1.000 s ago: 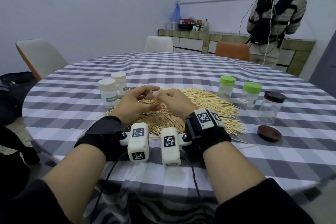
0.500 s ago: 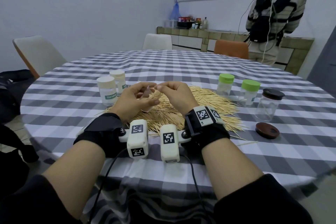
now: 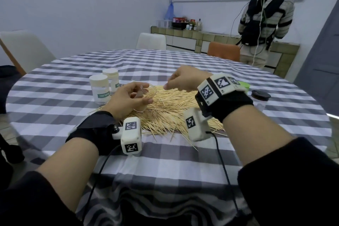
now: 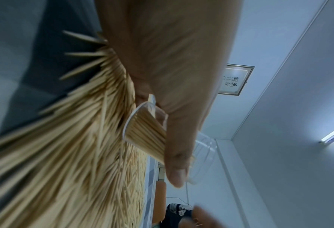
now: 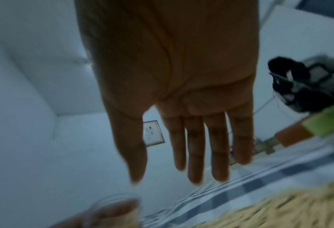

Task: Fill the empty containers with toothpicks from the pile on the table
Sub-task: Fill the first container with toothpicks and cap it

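Head view: clear container, part-filled

Left hand (image 3: 128,97) grips clear container (image 4: 144,131) over toothpick pile (image 3: 165,108). Right hand (image 5: 181,108) spread, empty, above pile. Likely light, thin-walled, slippery; hold around its side wall. Toothpicks stiff, scatter readily.

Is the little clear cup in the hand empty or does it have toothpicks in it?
It has toothpicks: the clear cup in the left hand shows a packed bundle inside.

Black sleeves (image 3: 27,198), black wrist straps (image 3: 95,130) — white tagged cameras (image 3: 131,135).
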